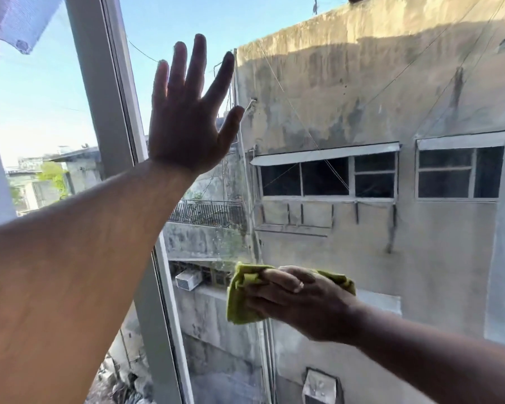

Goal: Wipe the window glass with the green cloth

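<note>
The window glass [362,258] fills the middle and right of the head view, with a weathered building visible through it. My right hand [301,298] presses the crumpled green cloth [239,301] against the lower middle of the pane; the cloth sticks out to the left of my fingers and a corner shows behind them. My left hand [187,118] is raised high with fingers spread, flat against the upper left part of the glass beside the frame, holding nothing.
A grey window frame post [99,91] runs diagonally from top left down to the bottom centre, crossed by my left forearm. A pale curtain corner [18,24] hangs at the top left. A second pane lies left of the post.
</note>
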